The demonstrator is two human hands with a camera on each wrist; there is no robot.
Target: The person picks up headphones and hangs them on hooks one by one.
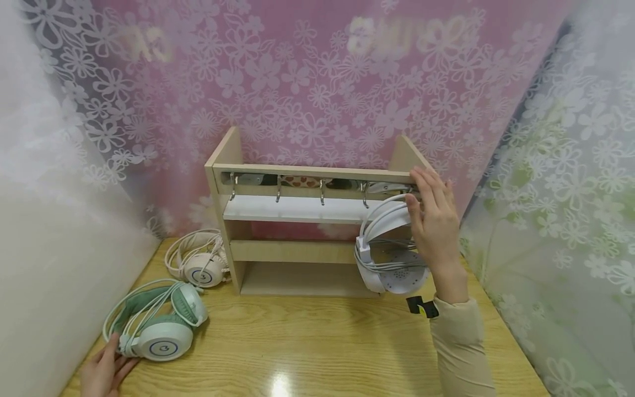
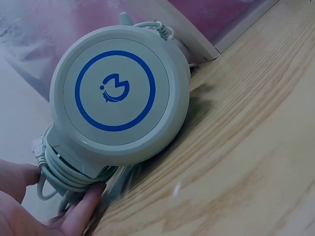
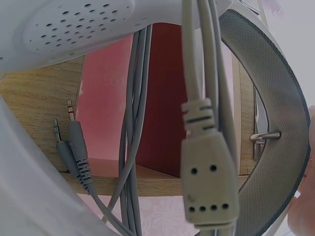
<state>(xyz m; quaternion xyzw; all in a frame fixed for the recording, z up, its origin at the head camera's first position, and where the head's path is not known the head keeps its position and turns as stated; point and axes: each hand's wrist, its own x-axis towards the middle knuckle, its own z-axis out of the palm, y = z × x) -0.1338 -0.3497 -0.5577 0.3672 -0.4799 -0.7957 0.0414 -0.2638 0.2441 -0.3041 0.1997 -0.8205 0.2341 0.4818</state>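
Note:
A wooden rack [image 1: 297, 251] with a row of metal hooks [image 1: 279, 190] stands at the back of the table. At its right end hangs a white headset [image 1: 392, 264]. My right hand [image 1: 424, 201] holds its headband up by the top rail, thumb on the band. In the right wrist view the grey-lined headband [image 3: 275, 98] passes a hook [image 3: 266, 135], with the cable and its plugs [image 3: 74, 142] dangling. At the front left my left hand [image 1: 106, 366] pinches the cable end of a green-and-white headset [image 1: 163, 331] lying on the table; its ear cup [image 2: 118, 93] carries a blue ring.
A beige headset [image 1: 200, 264] lies against the rack's left side. Flowered curtains close in the table [image 1: 317, 342] at the back and on both sides. The rack has a white shelf [image 1: 292, 209] and an open bottom bay.

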